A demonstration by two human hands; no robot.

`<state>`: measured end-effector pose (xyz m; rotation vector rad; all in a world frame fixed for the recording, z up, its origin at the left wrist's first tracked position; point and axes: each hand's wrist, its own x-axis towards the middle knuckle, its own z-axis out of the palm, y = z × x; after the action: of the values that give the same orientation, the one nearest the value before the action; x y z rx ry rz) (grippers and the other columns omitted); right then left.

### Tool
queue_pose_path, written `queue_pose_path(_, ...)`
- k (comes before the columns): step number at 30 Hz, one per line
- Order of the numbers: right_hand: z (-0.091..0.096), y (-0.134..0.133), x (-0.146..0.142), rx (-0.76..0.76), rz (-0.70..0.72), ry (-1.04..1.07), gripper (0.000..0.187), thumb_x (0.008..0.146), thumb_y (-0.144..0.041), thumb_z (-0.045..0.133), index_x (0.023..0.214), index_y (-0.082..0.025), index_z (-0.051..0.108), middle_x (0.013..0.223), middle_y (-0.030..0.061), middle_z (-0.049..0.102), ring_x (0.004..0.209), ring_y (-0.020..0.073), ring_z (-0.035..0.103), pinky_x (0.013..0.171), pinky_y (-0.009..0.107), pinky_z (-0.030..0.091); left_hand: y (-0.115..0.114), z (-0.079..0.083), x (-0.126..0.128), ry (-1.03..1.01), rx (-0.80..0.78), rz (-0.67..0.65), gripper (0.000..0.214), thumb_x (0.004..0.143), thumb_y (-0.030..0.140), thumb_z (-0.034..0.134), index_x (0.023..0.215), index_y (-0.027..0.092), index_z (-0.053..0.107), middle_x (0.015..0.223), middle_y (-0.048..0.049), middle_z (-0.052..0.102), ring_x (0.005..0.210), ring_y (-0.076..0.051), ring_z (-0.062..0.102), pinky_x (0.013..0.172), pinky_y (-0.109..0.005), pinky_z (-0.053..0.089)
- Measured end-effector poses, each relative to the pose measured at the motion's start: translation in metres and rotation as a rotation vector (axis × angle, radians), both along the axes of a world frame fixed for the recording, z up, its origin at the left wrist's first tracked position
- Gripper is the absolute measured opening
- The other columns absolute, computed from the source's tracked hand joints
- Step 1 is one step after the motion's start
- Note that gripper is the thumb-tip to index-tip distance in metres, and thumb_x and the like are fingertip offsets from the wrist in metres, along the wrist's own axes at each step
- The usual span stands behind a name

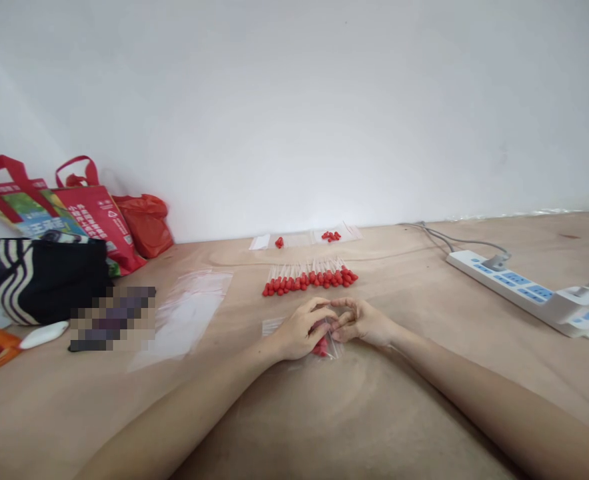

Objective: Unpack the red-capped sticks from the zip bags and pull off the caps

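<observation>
My left hand [300, 331] and my right hand [363, 322] meet at the middle of the wooden table, both pinching a small clear plastic bag [324, 345] with red-tipped droppers inside. Just beyond my fingers lies a row of several clear droppers with red bulbs [310, 278]. Farther back sit two small clear bags holding red pieces, one bag [279, 242] left and the other bag [332, 235] right.
A stack of empty clear bags [187, 313] lies left of my hands. Red shopping bags [97, 213], a striped black bag [44, 277] and a white oval object [44, 334] crowd the left side. A white power strip [529, 291] with cables lies at the right.
</observation>
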<state>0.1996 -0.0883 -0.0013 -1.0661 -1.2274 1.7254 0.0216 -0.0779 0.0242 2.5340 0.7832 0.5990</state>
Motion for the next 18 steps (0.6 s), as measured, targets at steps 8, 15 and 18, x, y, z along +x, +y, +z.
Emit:
queue_pose_path(8,0.0085,-0.0045,-0.0009,-0.036,-0.011,0.009,0.065,0.059,-0.011,0.069,0.114,-0.009,0.035,0.064,-0.0002,0.065,0.059,0.0117,0.063,0.061,0.024,0.053,-0.0004,0.0013,-0.0004,0.007,-0.009,0.012,0.014,0.081,0.015,0.042,0.089,0.018,0.053,0.114,-0.0070,0.045,0.105,-0.017,0.047,0.091,-0.030,0.038)
queue_pose_path(15,0.0082,-0.0036,-0.0003,-0.044,0.000,0.011,0.065,0.061,-0.007,0.067,0.118,-0.008,0.034,0.065,0.0003,0.065,0.061,0.0122,0.063,0.061,0.023,0.054,0.0001,-0.0001,-0.0002,-0.015,0.003,-0.001,0.016,0.081,0.015,0.042,0.094,0.018,0.051,0.111,-0.0066,0.047,0.102,-0.016,0.049,0.089,-0.031,0.039)
queue_pose_path(18,0.0086,-0.0035,0.0000,-0.049,-0.004,0.011,0.067,0.060,-0.007,0.067,0.118,-0.007,0.035,0.063,-0.0004,0.065,0.060,0.0125,0.063,0.061,0.024,0.054,0.0010,-0.0016,0.0002,-0.025,0.015,-0.013,0.019,0.081,0.015,0.043,0.098,0.018,0.051,0.112,-0.0073,0.047,0.102,-0.016,0.048,0.089,-0.031,0.039)
